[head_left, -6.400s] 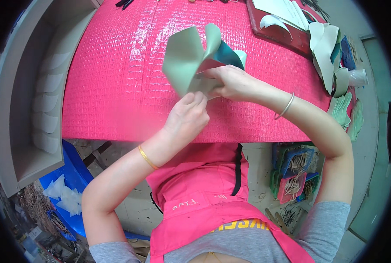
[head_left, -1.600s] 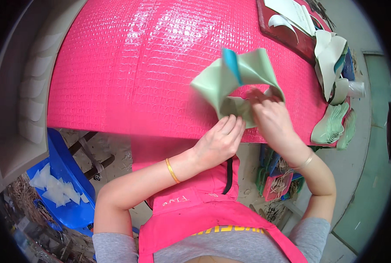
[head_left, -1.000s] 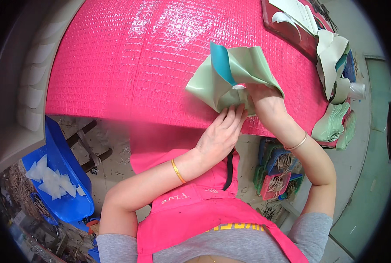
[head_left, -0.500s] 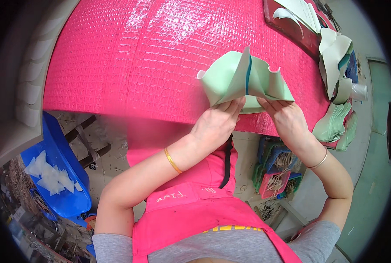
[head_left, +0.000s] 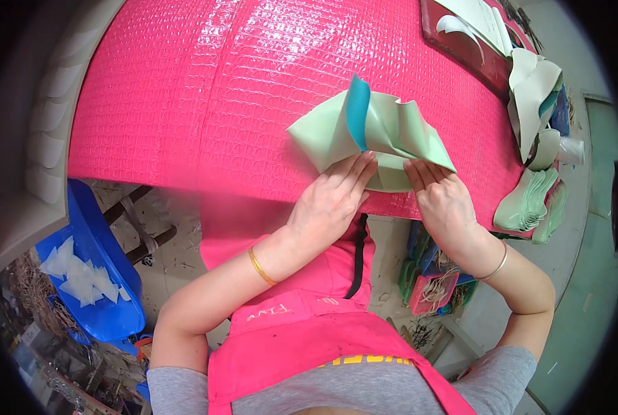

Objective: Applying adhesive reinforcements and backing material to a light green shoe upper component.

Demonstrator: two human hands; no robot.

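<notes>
A pale green sheet of leather-like material [head_left: 399, 128], curved and creased, stands up from the pink table near its front edge. A teal strip [head_left: 357, 114] rises along its middle-left part. My left hand [head_left: 330, 200] is closed on the near edge, just below the strip's lower end. To the right, my right hand [head_left: 447, 200] grips the same edge near the right corner. The fingers of both hands are pressed together, and the thumbs are hidden. Between the hands a lower flap of the green piece shows.
The pink textured table [head_left: 150, 124] fills the upper middle. At its right edge lie stacked green pieces [head_left: 525, 200], cream and green pieces [head_left: 530, 97] and a dark red board [head_left: 454, 48]. A blue bin [head_left: 108, 304] with white scraps stands lower left; coloured baskets [head_left: 433, 290] sit below the table.
The green piece has turned and tipped, so the teal strip shows broader and farther left. Both hands have shifted slightly while keeping hold of the near edge.
</notes>
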